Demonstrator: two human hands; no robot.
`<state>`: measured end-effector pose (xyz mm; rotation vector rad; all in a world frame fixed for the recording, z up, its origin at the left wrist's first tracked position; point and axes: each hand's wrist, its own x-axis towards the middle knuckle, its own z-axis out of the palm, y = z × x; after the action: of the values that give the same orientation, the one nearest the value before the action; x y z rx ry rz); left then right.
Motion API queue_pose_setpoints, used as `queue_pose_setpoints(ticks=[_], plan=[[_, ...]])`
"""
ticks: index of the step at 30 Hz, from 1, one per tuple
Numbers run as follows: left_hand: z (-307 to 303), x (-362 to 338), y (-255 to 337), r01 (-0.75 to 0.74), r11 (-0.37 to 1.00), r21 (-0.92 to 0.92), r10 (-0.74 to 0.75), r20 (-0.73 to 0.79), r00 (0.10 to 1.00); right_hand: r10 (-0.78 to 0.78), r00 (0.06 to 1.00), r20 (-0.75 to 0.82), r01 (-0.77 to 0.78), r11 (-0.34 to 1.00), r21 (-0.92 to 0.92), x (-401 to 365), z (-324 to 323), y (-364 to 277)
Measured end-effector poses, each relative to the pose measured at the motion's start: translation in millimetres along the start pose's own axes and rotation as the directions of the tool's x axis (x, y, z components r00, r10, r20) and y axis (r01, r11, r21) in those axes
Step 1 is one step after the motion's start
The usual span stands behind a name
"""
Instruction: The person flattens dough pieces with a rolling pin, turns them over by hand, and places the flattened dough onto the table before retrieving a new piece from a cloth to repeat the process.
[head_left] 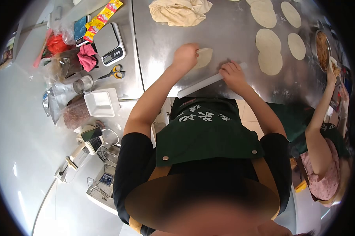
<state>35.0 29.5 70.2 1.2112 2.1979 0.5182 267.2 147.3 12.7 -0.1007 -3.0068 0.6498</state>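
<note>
My left hand (185,57) is closed at the left edge of a small, pale dough wrapper (204,58) lying on the steel table. Its fingertips are partly hidden from above. My right hand (233,74) grips a white rolling pin (201,85) near its right end, fingers over the top. The pin lies slantwise close to the table's front edge, just below the wrapper and apart from it.
Rolled dough rounds (270,63), some overlapping, lie to the right. A cloth-like beige heap (180,11) is at the back. Scissors (115,72), a kitchen scale (108,44) and a white tray (102,103) stand left. At right, a co-worker's hand (331,78) holds a filled wrapper near a bowl of filling (322,51).
</note>
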Motion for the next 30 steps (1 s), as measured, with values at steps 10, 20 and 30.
queue_pose_setpoints(ticks=[10,20,30], plan=[[17.7,1.2,-57.4,0.287,0.953,-0.097,-0.288,0.01,0.958,0.014,1.0,-0.024,-0.013,0.999,0.047,41.3,-40.9,4.4],[36.3,3.4,-88.8,0.376,0.691,-0.618,-0.374,0.14,0.917,0.141,0.963,-0.232,-0.178,0.973,-0.147,111.6,9.2,8.9],[26.2,13.1,-74.8,0.351,0.401,-0.846,-0.374,0.198,0.906,0.261,0.94,-0.22,-0.307,0.929,-0.206,144.4,23.7,5.2]])
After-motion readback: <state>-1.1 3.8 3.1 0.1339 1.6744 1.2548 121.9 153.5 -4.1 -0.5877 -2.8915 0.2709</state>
